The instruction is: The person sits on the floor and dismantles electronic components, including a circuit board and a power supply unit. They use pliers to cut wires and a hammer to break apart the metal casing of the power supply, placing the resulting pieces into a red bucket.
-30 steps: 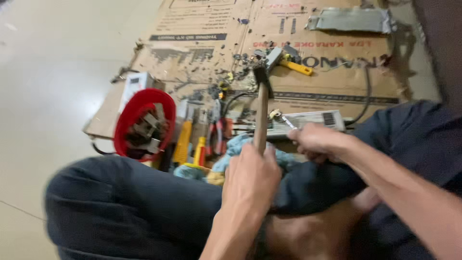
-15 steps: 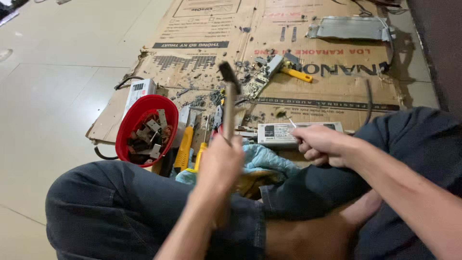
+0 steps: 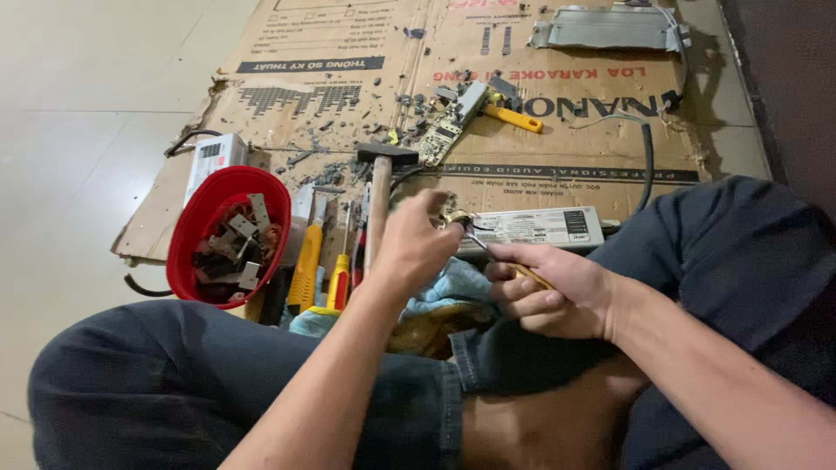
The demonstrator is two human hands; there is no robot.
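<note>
Since half a second ago the hammer (image 3: 380,196) has been brought down from its raised, tilted pose, and its head now rests low over the cardboard sheet (image 3: 557,148). Its wooden handle is held by the left hand (image 3: 414,248), whose grip is closed around the lower part of the shaft. The long axis of the hammer runs nearly straight away from the person, with the dark metal head pointing to the far side and set crosswise at the top.

A screwdriver (image 3: 501,261) is held in the right hand (image 3: 553,292), the grip wrapped tight about its yellowish handle. Its shaft points up and to the left, towards a small brass-coloured part (image 3: 453,216) that lies just beside the left fingertips. Whether the tip touches that part cannot be told.

A white flat device (image 3: 535,226) is seen just behind both hands. A red bowl (image 3: 187,235) filled with metal scraps stands to the left, and yellow-handled tools (image 3: 306,265) lie between it and the hammer. A green circuit board (image 3: 451,126) lies farther off on the cardboard.
</note>
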